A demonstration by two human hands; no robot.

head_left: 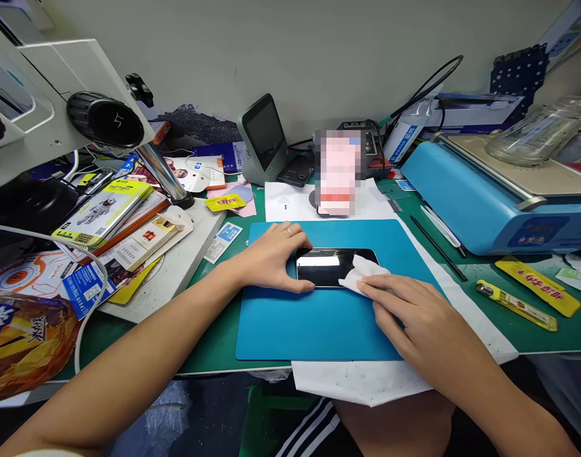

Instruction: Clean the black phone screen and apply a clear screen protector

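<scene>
A smartphone (326, 270) lies face up on a blue work mat (309, 327), its long side running left to right and its dark glass reflecting light. My left hand (275, 259) grips the phone's left end, thumb at the near edge and fingers at the far edge. Pinched in the fingers of my right hand (416, 311) is a white cloth (366, 271), pressed on the right part of the screen. The cloth covers that end of the phone.
A blue machine (504, 197) bearing a glass jar (540, 133) stands at right, near a yellow cutter (516, 306) and a black stick (437, 247). Behind the mat is a propped, blurred-out pink item (338, 171). Boxes (106, 212) and a microscope stand (164, 171) crowd the left.
</scene>
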